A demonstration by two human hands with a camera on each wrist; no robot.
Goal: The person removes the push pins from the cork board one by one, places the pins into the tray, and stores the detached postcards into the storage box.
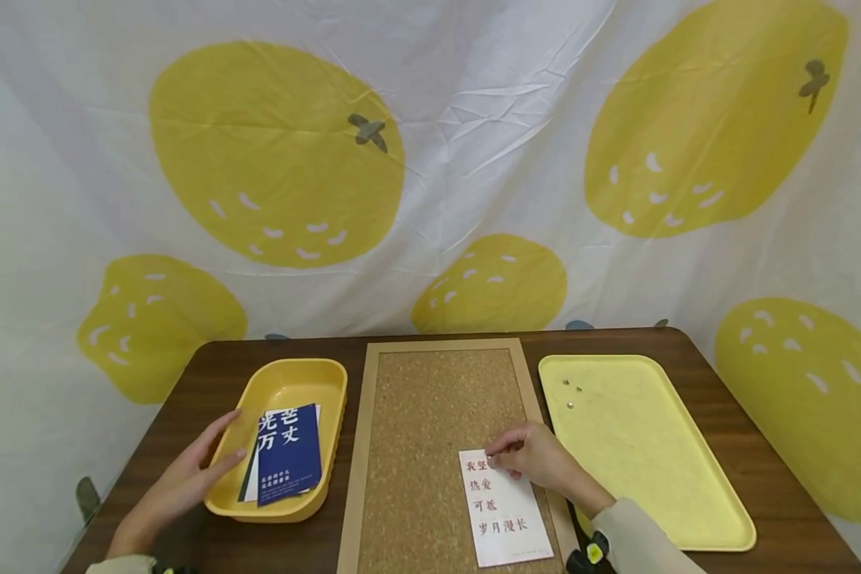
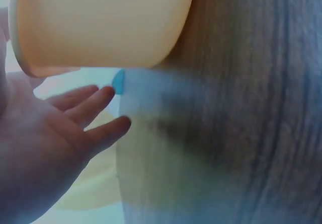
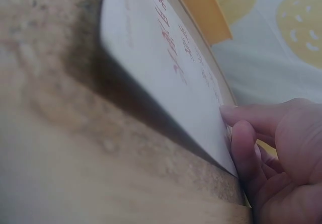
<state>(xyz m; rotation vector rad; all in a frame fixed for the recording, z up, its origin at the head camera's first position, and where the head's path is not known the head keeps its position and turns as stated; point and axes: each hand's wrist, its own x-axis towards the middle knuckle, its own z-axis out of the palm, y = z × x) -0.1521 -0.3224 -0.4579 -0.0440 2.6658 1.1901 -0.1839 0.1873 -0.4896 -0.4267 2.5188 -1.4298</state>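
My right hand (image 1: 534,458) is at the top of a white card (image 1: 505,518) with red Chinese characters, on the framed cork board (image 1: 416,446). Thumb and index finger pinch what looks like a small thumbtack at the card's top middle, mostly hidden by the fingertips. In the right wrist view the card's (image 3: 151,63) near edge stands off the cork. My left hand (image 1: 179,486), fingers spread and relaxed, is by the left rim of a yellow basket (image 1: 333,391). Inside that basket lies a dark blue card (image 1: 290,458) on top of other cards.
Right of the board lies a pale yellow tray (image 1: 653,446) with a few tiny metallic thumbtacks (image 1: 570,405) near its far left corner. Basket, board and tray stand side by side on a dark wooden table (image 1: 222,359). A lemon-patterned cloth (image 1: 430,159) hangs behind.
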